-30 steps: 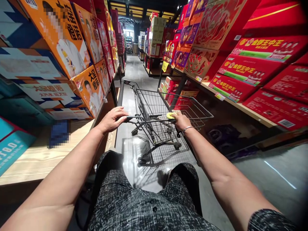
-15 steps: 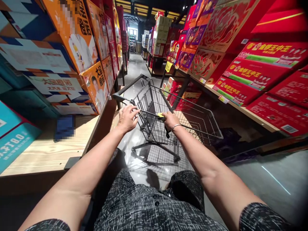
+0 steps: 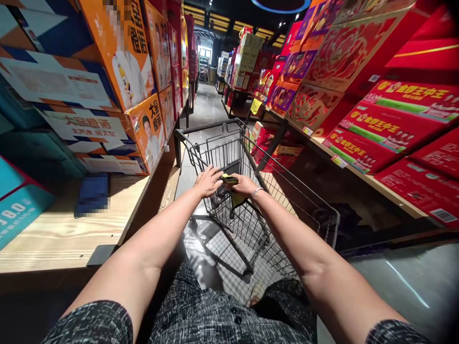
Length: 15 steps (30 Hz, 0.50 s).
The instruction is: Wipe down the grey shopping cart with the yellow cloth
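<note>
A dark wire shopping cart [image 3: 287,191] stands in the aisle in front of me, turned so its handle bar [image 3: 208,126] is at the far side. My left hand [image 3: 208,180] rests on the near rim of the basket, fingers curled over the wire. My right hand [image 3: 245,185] is closed on a yellow cloth [image 3: 229,179] that hangs over the same rim, right beside my left hand. Nothing lies in the basket.
Orange and blue boxes [image 3: 143,86] fill a wooden shelf [image 3: 71,234] on my left. Red gift boxes [image 3: 387,124] line the sloping shelf on my right. The grey polished floor [image 3: 204,105] runs ahead between stacked displays. My patterned dark clothing shows at the bottom.
The cart has swung round, its handle going from near me to the far side. My hands have come together on the basket rim, the right one still with the yellow cloth.
</note>
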Each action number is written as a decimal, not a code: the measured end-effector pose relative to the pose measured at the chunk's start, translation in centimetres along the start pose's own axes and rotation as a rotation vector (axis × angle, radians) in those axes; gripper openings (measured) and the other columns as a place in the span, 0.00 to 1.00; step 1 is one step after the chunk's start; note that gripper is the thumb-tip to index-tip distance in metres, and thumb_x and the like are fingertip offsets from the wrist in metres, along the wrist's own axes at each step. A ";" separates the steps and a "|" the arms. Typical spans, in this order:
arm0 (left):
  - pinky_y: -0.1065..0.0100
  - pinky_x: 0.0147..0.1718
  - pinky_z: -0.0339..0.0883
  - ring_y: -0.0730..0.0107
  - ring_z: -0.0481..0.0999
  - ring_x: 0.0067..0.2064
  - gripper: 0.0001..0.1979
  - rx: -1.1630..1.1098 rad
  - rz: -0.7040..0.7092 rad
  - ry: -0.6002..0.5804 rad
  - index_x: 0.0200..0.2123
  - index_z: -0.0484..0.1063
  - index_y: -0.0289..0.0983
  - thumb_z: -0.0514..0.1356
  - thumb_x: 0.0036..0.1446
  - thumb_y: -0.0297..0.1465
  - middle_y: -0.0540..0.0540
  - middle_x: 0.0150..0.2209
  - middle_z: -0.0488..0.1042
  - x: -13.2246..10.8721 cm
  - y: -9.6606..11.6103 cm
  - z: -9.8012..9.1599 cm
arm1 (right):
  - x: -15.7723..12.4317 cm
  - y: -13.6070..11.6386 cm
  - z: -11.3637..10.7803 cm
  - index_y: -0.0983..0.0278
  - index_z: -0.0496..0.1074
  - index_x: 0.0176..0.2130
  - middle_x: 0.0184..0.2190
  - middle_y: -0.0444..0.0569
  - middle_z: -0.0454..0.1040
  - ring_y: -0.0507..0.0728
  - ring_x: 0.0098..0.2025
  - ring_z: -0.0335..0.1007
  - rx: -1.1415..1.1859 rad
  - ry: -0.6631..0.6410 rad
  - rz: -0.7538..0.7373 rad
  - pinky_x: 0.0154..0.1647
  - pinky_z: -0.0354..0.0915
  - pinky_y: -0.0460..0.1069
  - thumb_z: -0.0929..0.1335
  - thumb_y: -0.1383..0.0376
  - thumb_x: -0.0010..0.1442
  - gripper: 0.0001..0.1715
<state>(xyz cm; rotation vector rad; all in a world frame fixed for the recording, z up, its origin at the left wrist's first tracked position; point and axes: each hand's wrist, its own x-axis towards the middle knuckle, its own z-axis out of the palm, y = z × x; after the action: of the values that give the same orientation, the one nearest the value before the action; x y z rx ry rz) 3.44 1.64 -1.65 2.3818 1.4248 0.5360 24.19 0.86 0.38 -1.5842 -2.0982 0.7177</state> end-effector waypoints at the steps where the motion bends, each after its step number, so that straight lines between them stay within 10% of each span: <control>1: 0.42 0.71 0.48 0.50 0.44 0.77 0.26 -0.008 -0.020 -0.009 0.69 0.65 0.43 0.51 0.71 0.39 0.44 0.74 0.57 0.0 -0.3 0.0 | 0.0 0.6 0.1 0.62 0.77 0.44 0.43 0.49 0.82 0.56 0.43 0.77 0.203 0.021 0.020 0.47 0.70 0.50 0.74 0.57 0.57 0.16; 7: 0.33 0.71 0.33 0.47 0.56 0.74 0.20 0.021 -0.100 0.135 0.58 0.76 0.42 0.51 0.71 0.39 0.39 0.66 0.70 0.1 0.7 -0.9 | -0.5 4.4 1.0 0.60 0.75 0.47 0.42 0.53 0.83 0.59 0.42 0.80 0.948 0.140 0.236 0.47 0.76 0.55 0.73 0.38 0.53 0.34; 11: 0.45 0.68 0.54 0.48 0.68 0.67 0.28 -0.112 -0.068 0.073 0.62 0.71 0.37 0.51 0.70 0.48 0.34 0.64 0.72 2.2 4.0 -1.3 | -0.8 5.0 1.4 0.60 0.74 0.47 0.38 0.56 0.82 0.63 0.42 0.80 0.975 0.150 0.267 0.44 0.78 0.58 0.63 0.27 0.53 0.45; 15: 0.56 0.52 0.72 0.45 0.77 0.57 0.39 -0.586 -0.354 -0.053 0.62 0.68 0.33 0.62 0.60 0.57 0.30 0.56 0.78 5.1 5.9 0.5 | -1.3 4.9 0.8 0.58 0.73 0.54 0.42 0.55 0.82 0.64 0.49 0.78 0.919 0.136 0.163 0.48 0.76 0.59 0.59 0.24 0.52 0.52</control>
<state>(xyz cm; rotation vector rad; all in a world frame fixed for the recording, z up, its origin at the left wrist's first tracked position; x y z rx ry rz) 10.46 3.44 1.31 1.6380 1.3844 0.6744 27.77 0.62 -3.32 -1.2069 -1.2247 1.3308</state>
